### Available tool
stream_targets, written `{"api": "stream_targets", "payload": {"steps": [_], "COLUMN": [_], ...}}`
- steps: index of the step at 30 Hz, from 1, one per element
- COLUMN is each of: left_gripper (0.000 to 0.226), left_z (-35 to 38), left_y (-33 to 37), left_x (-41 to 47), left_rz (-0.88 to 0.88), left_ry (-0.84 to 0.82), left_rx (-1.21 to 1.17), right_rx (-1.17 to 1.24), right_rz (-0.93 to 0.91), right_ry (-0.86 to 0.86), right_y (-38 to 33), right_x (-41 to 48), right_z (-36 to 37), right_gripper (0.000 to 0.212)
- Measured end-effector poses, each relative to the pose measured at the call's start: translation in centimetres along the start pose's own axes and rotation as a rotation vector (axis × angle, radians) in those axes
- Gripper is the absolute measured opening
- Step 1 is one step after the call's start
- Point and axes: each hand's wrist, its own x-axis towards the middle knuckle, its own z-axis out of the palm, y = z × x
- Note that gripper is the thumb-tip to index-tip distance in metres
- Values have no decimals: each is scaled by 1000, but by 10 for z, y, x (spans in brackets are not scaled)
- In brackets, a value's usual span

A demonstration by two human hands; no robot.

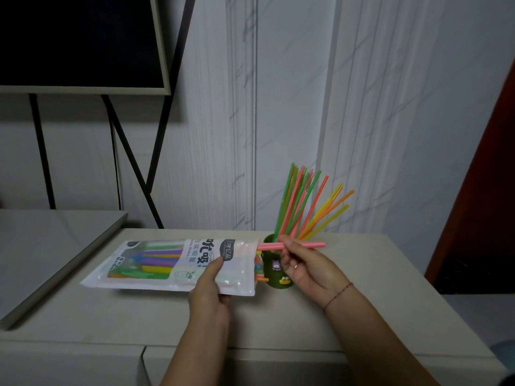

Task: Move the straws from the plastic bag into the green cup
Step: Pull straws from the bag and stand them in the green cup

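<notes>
- Green cup [278,277] stands upright on the pale tabletop [348,296], just right of the plastic bag's open end, with cartoon stickers on its side.
- A fan of straws in the cup [303,207] already stands there: green, pink, orange and yellow, leaning up and to the right. Judged a good share of the job done.
- Plastic bag [178,264] is held roughly level, mouth pointing right toward the cup. Through its clear window more straws in the bag [156,263] show: purple, yellow, green, blue. A few orange and pink tips poke out at the mouth.
- Left hand [211,285] grips the bag near its open end, thumb on top, fingers beneath.
- Right hand [301,263] pinches a pink straw [295,245] between thumb and fingertips. The straw lies horizontal, its left end at the bag mouth, its body crossing in front of the cup rim.
- Step in hand, as judged: drawing this straw out, then tipping it into the cup.
- Left to do: a fair bundle in the bag; exact count not readable.
</notes>
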Motion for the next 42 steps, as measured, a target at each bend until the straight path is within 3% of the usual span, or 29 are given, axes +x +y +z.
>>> {"api": "stream_targets", "payload": {"steps": [10,22,31,42], "left_gripper": [52,49,52,51], "left_z": [-6,0,-9,-7], "left_y": [8,-4,5,-4], "left_x": [9,2,15,11], "left_rz": [46,-4,52,46], "left_ry": [33,31,64,45], "left_rx": [-88,2,-62,29], "right_rx": [-190,-265,-421,-366], "right_rz": [-183,-118,-377,-225], "right_ry": [159,71,352,162], "right_y": [-23,9,-25,0], "right_x": [-4,2,-4,-2], "right_z": [-11,2,-11,2], "right_gripper": [18,12,25,17]}}
